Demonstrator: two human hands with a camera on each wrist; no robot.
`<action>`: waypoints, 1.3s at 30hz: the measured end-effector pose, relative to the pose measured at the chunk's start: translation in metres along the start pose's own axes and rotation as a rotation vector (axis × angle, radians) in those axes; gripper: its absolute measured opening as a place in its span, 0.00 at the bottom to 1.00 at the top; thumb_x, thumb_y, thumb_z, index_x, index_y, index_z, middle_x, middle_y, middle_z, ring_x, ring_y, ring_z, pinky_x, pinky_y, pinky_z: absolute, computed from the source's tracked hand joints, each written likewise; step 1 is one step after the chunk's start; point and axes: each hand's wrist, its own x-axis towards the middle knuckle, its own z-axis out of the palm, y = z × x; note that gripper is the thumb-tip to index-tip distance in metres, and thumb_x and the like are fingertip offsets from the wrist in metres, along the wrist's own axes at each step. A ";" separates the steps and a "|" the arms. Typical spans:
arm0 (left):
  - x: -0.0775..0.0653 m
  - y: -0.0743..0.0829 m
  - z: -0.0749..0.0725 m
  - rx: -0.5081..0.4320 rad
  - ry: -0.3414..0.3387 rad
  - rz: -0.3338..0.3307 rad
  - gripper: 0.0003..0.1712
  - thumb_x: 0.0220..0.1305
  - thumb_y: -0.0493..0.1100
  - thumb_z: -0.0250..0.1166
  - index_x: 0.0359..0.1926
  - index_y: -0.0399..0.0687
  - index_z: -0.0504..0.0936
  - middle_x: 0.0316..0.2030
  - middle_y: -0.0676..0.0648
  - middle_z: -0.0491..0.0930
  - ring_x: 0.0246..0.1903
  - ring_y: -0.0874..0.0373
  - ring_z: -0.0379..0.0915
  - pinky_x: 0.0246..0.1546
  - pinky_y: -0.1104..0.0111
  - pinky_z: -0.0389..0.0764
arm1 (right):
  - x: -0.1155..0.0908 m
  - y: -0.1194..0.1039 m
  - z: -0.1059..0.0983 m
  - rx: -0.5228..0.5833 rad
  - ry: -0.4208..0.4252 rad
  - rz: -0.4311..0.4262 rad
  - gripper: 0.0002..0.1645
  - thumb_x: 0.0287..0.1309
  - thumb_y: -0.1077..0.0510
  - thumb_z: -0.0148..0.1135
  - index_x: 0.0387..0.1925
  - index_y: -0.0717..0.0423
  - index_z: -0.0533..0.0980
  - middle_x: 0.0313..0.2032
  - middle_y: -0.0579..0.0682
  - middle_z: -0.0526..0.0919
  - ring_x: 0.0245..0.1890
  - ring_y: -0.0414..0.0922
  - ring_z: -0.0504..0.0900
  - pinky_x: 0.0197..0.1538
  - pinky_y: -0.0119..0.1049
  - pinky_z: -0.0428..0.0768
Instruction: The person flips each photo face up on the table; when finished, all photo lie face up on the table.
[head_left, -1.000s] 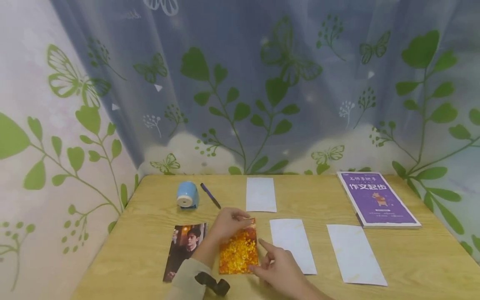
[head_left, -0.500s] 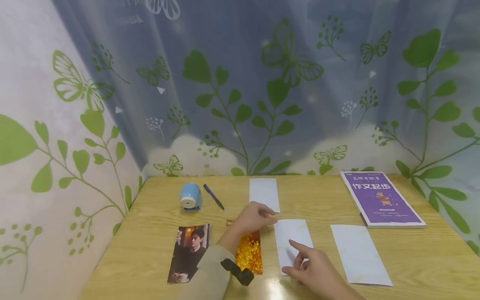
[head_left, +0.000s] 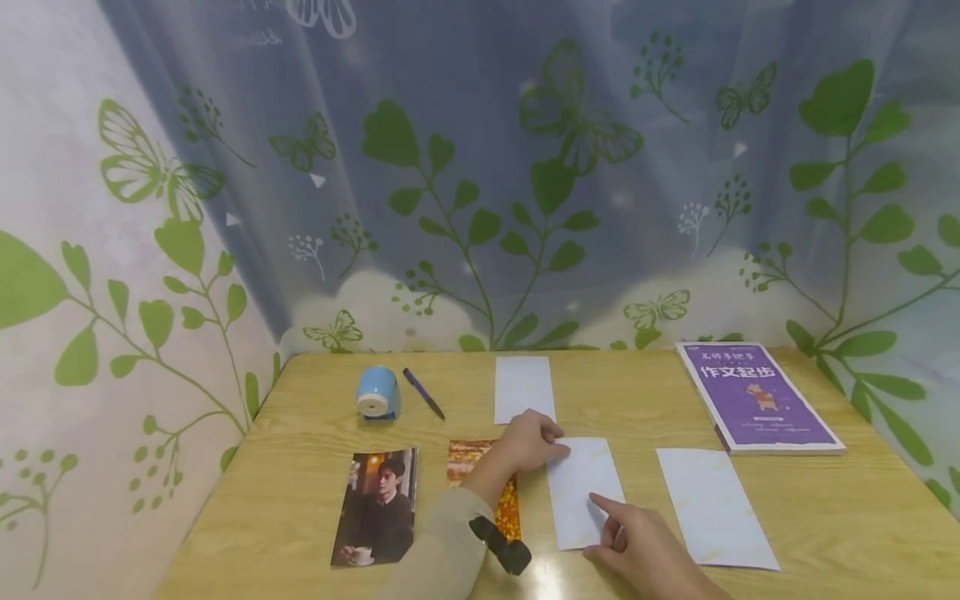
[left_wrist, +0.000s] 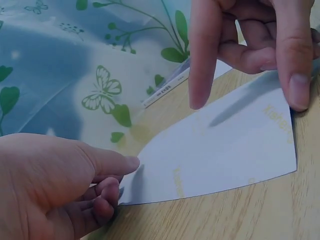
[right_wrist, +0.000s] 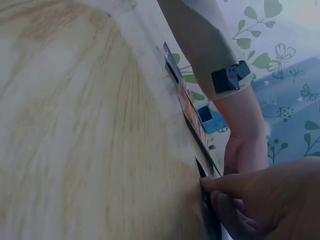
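A white photo card (head_left: 573, 479) lies on the table between my hands, its upper side plain except for faint yellow lettering. My left hand (head_left: 528, 442) pinches its far left corner, thumb on top and the other fingers curled at the edge, as the left wrist view shows. At the near right corner, my right hand (head_left: 641, 537) touches the card's edge with its thumb. Its index finger stretches out over the card and the remaining fingers are bent. Under my left forearm lies an orange leaf photo (head_left: 467, 465), partly covered.
To the left is a portrait photo (head_left: 378, 508). A blue pencil sharpener (head_left: 377, 392) and a pen (head_left: 423, 394) lie behind it. Other white cards lie at the back (head_left: 522, 387) and right (head_left: 716, 508). A purple book (head_left: 757, 396) sits far right, before a patterned curtain (head_left: 465, 167).
Both hands have moved right, from the orange leaf photo to the white card beside it. In the last half second the left hand's fingers have come onto the card's far left corner.
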 end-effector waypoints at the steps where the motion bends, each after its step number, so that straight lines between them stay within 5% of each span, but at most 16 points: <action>1: 0.000 0.000 0.000 0.007 0.004 0.006 0.15 0.59 0.45 0.74 0.44 0.42 0.88 0.34 0.49 0.84 0.34 0.61 0.77 0.37 0.70 0.79 | 0.000 0.001 0.000 -0.006 0.005 -0.006 0.38 0.52 0.56 0.75 0.59 0.74 0.73 0.24 0.37 0.76 0.21 0.26 0.69 0.26 0.25 0.75; 7: 0.000 -0.003 -0.003 -0.040 0.035 0.055 0.11 0.62 0.47 0.71 0.42 0.48 0.89 0.41 0.48 0.84 0.41 0.57 0.78 0.42 0.66 0.80 | -0.002 0.011 0.005 -0.141 0.166 -0.229 0.30 0.51 0.50 0.76 0.53 0.62 0.82 0.30 0.34 0.72 0.25 0.24 0.63 0.26 0.22 0.69; 12: 0.000 -0.006 -0.009 -0.296 0.055 0.077 0.12 0.63 0.50 0.70 0.43 0.50 0.89 0.45 0.47 0.85 0.39 0.58 0.79 0.38 0.65 0.81 | -0.005 0.015 0.009 -0.293 0.423 -0.436 0.27 0.47 0.48 0.79 0.48 0.56 0.85 0.38 0.37 0.75 0.31 0.27 0.68 0.31 0.18 0.70; 16: 0.001 -0.003 -0.015 -0.495 0.028 0.061 0.16 0.63 0.51 0.70 0.47 0.48 0.87 0.45 0.48 0.86 0.39 0.60 0.79 0.41 0.64 0.82 | -0.007 0.014 0.007 -0.381 0.568 -0.541 0.26 0.60 0.40 0.67 0.48 0.56 0.85 0.41 0.43 0.82 0.33 0.36 0.82 0.37 0.19 0.78; 20: 0.000 0.007 -0.021 -0.695 -0.017 0.063 0.18 0.66 0.47 0.67 0.53 0.43 0.85 0.48 0.45 0.85 0.44 0.60 0.81 0.50 0.64 0.82 | -0.007 0.006 0.003 -0.387 0.648 -0.632 0.30 0.71 0.40 0.52 0.52 0.61 0.82 0.40 0.50 0.87 0.31 0.44 0.87 0.36 0.23 0.81; 23: -0.002 0.017 -0.024 -0.797 -0.063 0.090 0.20 0.69 0.45 0.63 0.56 0.37 0.82 0.49 0.41 0.84 0.43 0.59 0.82 0.51 0.64 0.83 | -0.008 0.001 0.002 -0.346 0.660 -0.664 0.30 0.74 0.43 0.51 0.54 0.65 0.80 0.38 0.54 0.88 0.27 0.42 0.86 0.35 0.21 0.81; 26: -0.002 0.025 -0.024 -0.807 -0.111 0.098 0.24 0.73 0.51 0.59 0.58 0.35 0.79 0.48 0.42 0.83 0.40 0.59 0.82 0.49 0.63 0.83 | -0.010 -0.003 0.002 -0.296 0.660 -0.650 0.30 0.75 0.45 0.49 0.57 0.68 0.77 0.38 0.56 0.89 0.28 0.40 0.88 0.34 0.20 0.81; 29: -0.003 0.029 -0.024 -0.709 -0.116 0.091 0.29 0.73 0.60 0.55 0.59 0.42 0.80 0.49 0.46 0.82 0.40 0.59 0.81 0.47 0.60 0.82 | -0.013 -0.009 0.003 -0.218 0.643 -0.578 0.26 0.69 0.55 0.60 0.62 0.69 0.74 0.34 0.55 0.90 0.28 0.36 0.88 0.32 0.19 0.80; 34: 0.000 0.028 -0.019 -0.466 -0.026 0.116 0.23 0.70 0.60 0.61 0.55 0.52 0.83 0.49 0.49 0.84 0.39 0.60 0.80 0.41 0.59 0.82 | -0.016 -0.019 0.002 -0.106 0.603 -0.339 0.46 0.45 0.74 0.74 0.68 0.65 0.67 0.30 0.53 0.90 0.26 0.30 0.86 0.27 0.17 0.78; 39: 0.003 0.025 -0.014 -0.300 0.049 0.143 0.17 0.65 0.53 0.68 0.49 0.50 0.85 0.47 0.50 0.85 0.35 0.62 0.79 0.35 0.69 0.80 | -0.019 -0.021 0.000 -0.029 0.582 -0.233 0.49 0.45 0.75 0.73 0.70 0.63 0.64 0.31 0.56 0.89 0.25 0.28 0.85 0.26 0.18 0.78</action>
